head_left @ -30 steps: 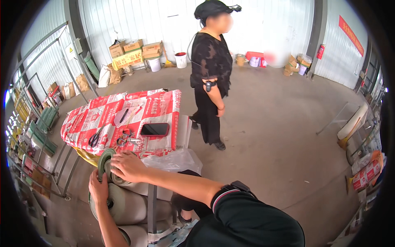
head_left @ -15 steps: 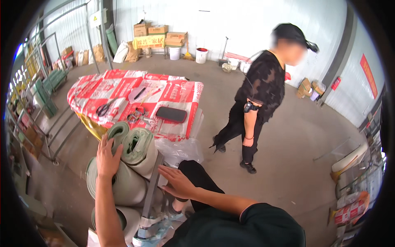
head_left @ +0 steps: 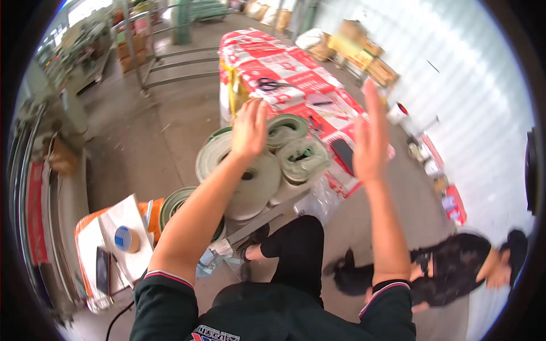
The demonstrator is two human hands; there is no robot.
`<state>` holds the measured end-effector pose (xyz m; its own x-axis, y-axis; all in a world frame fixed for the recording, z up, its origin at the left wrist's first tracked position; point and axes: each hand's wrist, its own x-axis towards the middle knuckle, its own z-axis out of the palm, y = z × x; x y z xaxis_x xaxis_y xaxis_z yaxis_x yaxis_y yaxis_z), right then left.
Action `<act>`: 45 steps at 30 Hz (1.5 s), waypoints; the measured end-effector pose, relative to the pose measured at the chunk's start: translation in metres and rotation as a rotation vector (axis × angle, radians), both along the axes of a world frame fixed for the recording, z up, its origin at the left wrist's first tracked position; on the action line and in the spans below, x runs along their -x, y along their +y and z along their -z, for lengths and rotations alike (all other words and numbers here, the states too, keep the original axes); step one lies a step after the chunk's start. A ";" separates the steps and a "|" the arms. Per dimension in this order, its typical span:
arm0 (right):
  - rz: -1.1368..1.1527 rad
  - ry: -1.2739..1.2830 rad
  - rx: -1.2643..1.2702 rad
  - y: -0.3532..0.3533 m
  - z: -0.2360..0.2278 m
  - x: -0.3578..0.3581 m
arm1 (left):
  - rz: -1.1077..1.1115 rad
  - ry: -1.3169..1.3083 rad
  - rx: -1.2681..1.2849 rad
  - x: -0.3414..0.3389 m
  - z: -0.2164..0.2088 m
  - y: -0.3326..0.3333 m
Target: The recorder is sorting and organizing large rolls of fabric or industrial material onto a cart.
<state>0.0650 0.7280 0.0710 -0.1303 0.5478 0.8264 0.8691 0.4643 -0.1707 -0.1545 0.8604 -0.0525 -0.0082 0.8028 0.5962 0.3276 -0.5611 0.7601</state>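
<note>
My left hand (head_left: 249, 128) rests with spread fingers on top of a big pale green roll (head_left: 250, 182), one of three stacked upright rolls; two smaller rolls (head_left: 296, 149) stand just behind it. My right hand (head_left: 369, 137) hangs flat in the air, fingers together and pointing away, holding nothing, above the near edge of a table with a red and white cover (head_left: 284, 68). A dark phone (head_left: 343, 156) lies on that cover just left of my right hand. Scissors (head_left: 272, 85) lie farther along the table.
Another green roll (head_left: 173, 206) sits low at my left, beside an orange and white box (head_left: 105, 238) carrying a blue tape roll (head_left: 126, 239). A person in black (head_left: 455, 273) stands at the lower right. Metal racks line the left; cardboard boxes (head_left: 369, 59) sit by the corrugated wall.
The view has swung and tilted sharply. My right hand has lifted from near my knee up over the table edge. My left hand has stayed on the rolls.
</note>
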 end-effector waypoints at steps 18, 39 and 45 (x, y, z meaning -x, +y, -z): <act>-0.131 -0.363 0.474 0.149 0.169 0.036 | -0.185 -0.170 -0.048 0.007 0.008 0.001; -0.227 -0.391 0.340 0.155 0.146 0.046 | -0.202 0.227 -0.097 -0.002 -0.011 -0.016; -0.311 -0.237 0.381 0.143 0.134 0.055 | -0.320 0.442 -0.014 -0.007 -0.008 -0.018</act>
<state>0.0102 0.8710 -0.0628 -0.4923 0.7090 0.5050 0.7360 0.6488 -0.1933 -0.1480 0.8426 -0.0442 0.0030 0.7936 0.6084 0.7705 -0.3897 0.5044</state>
